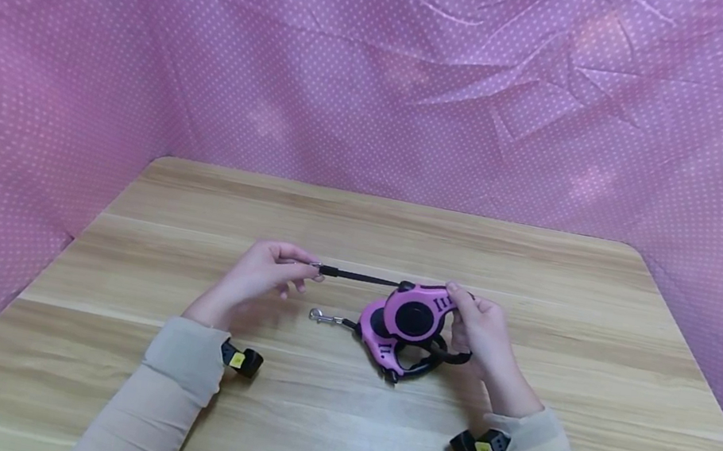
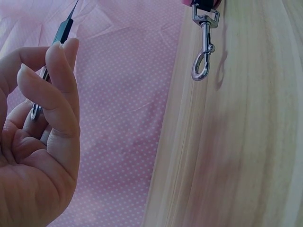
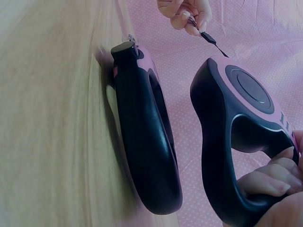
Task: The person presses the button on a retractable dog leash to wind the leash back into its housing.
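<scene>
My right hand (image 1: pixel 483 334) grips the handle of a pink and black retractable dog leash (image 1: pixel 414 318), raised over the table. In the right wrist view its fingers curl through the leash's handle loop (image 3: pixel 215 142). A short stretch of black strap (image 1: pixel 366 279) runs taut leftward to my left hand (image 1: pixel 268 272), which pinches the metal clip (image 2: pixel 35 112) at its end between thumb and fingers. Below lies a second, matching leash (image 1: pixel 368 327) on the table, partly hidden by the raised one. Its silver snap clip (image 2: pixel 204 49) points left, under the left hand's side.
A light wood-grain table (image 1: pixel 325 429) spans the scene. Pink polka-dot cloth (image 1: pixel 355 95) hangs behind it and along both sides. Black wrist cameras with yellow labels sit on both forearms, the left one (image 1: pixel 242 360) near the tabletop.
</scene>
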### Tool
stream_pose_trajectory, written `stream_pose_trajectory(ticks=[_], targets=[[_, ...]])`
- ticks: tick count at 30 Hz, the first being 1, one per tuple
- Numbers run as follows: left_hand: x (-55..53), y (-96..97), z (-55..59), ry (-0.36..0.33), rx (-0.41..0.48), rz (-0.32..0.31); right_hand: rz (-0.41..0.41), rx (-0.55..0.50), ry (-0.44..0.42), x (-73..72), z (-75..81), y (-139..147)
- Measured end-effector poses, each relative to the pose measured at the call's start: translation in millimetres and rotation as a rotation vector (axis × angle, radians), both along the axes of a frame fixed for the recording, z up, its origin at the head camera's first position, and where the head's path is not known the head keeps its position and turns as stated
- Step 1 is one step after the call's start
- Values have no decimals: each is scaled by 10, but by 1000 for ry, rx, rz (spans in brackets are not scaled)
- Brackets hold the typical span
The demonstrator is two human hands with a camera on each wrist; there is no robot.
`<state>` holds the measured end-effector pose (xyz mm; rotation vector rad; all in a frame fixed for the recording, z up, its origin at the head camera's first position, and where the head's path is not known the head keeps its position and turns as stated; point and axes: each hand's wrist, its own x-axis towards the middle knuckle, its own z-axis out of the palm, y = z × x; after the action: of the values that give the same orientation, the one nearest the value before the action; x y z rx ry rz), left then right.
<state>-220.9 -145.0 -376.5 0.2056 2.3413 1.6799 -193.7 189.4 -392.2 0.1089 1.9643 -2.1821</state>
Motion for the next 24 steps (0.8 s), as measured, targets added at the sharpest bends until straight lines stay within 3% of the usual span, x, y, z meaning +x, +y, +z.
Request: stream_pose_trajectory(ticks=[24], targets=[[38, 81, 13, 16, 12, -49, 15, 27, -1, 20, -4, -33]])
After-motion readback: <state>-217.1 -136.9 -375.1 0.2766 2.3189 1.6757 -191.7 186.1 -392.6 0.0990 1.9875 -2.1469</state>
